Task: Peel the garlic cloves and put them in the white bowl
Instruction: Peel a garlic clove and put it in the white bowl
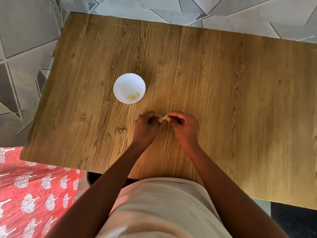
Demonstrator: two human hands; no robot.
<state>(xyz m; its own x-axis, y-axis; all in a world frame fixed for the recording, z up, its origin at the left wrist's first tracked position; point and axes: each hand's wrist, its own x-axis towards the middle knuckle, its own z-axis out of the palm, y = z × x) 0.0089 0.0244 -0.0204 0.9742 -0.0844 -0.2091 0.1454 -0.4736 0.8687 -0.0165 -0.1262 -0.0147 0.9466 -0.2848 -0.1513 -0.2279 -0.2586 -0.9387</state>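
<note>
Head view, wooden table [223, 83], tiled floor [25, 31]

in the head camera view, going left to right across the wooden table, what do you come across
white bowl with a few peeled pieces in it → left hand → garlic clove pinched between both hands → right hand → small dark speck on the wooden table.

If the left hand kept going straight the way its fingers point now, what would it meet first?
The left hand points right, so it would first meet the garlic clove pinched between both hands, then the right hand right behind it. The white bowl lies off that line.
</note>
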